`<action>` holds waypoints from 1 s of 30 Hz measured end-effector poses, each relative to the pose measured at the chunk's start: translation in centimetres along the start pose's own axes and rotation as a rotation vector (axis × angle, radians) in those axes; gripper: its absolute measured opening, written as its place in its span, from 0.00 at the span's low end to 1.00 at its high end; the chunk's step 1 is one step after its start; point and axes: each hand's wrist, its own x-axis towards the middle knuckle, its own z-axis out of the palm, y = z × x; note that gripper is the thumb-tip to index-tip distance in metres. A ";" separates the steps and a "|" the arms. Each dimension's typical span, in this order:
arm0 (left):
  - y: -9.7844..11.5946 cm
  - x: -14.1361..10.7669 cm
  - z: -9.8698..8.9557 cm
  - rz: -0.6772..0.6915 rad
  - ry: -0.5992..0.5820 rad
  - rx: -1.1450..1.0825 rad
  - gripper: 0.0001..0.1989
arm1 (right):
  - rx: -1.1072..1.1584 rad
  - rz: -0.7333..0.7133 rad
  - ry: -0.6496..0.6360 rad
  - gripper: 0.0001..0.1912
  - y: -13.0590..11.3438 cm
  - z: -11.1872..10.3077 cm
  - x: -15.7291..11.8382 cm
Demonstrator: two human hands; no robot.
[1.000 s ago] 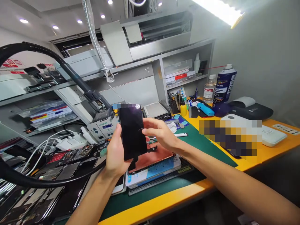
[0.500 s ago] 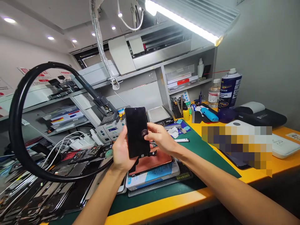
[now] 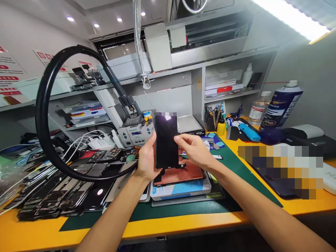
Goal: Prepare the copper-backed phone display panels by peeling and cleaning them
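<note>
A black phone screen (image 3: 166, 147) stands nearly upright in front of me, with light reflected near its top. My left hand (image 3: 147, 157) grips it along its left edge, thumb at the front. At the opposite edge, the thumb and fingertips of my right hand (image 3: 195, 148) are pinched together against the screen's side. A small black flex cable (image 3: 182, 165) shows at its lower right. Beneath lies a copper-coloured phone housing (image 3: 187, 175) on a blue-and-white box (image 3: 181, 191). The fingers behind the screen are hidden.
Rows of phone parts (image 3: 70, 190) cover the bench at left, under a looped black hose (image 3: 42, 115). A rework station (image 3: 136, 134) stands behind. At right are a spray can (image 3: 282, 105), a clear bottle (image 3: 258, 108) and a dark phone (image 3: 283, 190). A green mat (image 3: 236, 182) covers the bench.
The view has swung left, so things appear farther right. My right thumb has moved from the screen's face to its right edge. The screen has tilted, and a light reflection now shows near its top.
</note>
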 end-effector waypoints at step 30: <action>2.3 0.2 -3.6 0.101 -0.094 -0.104 0.25 | -0.290 0.139 -0.128 0.22 -0.9 -1.5 0.0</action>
